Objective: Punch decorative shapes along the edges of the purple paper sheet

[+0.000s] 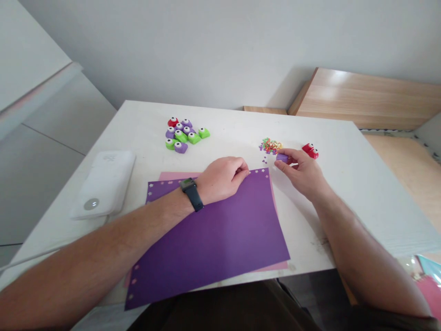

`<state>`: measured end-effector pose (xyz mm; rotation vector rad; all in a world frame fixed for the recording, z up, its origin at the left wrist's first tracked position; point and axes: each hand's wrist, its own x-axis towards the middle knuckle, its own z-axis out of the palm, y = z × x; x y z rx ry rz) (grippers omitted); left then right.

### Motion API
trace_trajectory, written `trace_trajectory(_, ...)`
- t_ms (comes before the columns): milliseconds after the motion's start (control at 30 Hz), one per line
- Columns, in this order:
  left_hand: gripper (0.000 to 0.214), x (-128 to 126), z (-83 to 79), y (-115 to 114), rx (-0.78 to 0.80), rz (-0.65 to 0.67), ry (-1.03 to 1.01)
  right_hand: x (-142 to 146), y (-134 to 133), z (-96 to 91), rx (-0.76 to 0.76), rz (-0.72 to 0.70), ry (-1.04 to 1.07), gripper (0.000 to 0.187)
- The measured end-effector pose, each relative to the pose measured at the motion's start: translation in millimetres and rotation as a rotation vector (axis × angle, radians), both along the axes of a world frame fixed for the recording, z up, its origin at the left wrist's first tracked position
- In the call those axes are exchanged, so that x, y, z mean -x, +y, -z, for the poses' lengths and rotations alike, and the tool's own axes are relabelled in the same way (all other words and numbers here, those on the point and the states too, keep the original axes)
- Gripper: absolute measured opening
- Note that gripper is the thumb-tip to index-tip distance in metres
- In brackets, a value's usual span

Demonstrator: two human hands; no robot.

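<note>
A purple sheet of paper (220,239) lies on the table with small flower-shaped holes along its top edge and left side. Beneath it, a pink sheet (172,175) shows at the edges. My left hand (225,177), with a dark watch on the wrist, is closed in a pinch at the sheet's top edge; its fingertips are partly hidden. Between the thumb and fingers of my right hand (303,172) is a purple craft punch (282,158), held just past the sheet's top right corner. Beside it lies a pile of colourful paper cutouts (270,145).
Several purple, green and red craft punches (184,134) are grouped at the back left. Two red punches (310,150) lie right of my right hand. On the left side stands a white box-like device (106,181) with a cable. A wall rises behind the table.
</note>
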<state>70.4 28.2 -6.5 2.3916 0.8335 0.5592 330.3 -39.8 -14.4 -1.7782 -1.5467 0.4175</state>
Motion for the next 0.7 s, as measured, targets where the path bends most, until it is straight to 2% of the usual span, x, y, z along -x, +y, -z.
trace_trajectory(167,0.016,-0.2,0.8,0.4,-0.004,0.003,-0.003,5.5,-2.9,-4.3,-0.02,-0.031,-0.194,0.039)
trace_trajectory(367,0.016,0.2,1.1,0.4,0.001,-0.002,0.0,5.5,-2.6,-4.7,-0.011,-0.009,-0.231,0.037)
trace_trajectory(500,0.017,0.2,1.0,0.2,0.004,-0.001,-0.001,5.7,-2.8,-2.9,-0.033,0.017,-0.147,0.037)
trace_trajectory(700,0.018,0.2,-0.3,0.1,0.018,0.001,0.005,4.4,0.0,1.4,0.008,0.021,0.132,0.041)
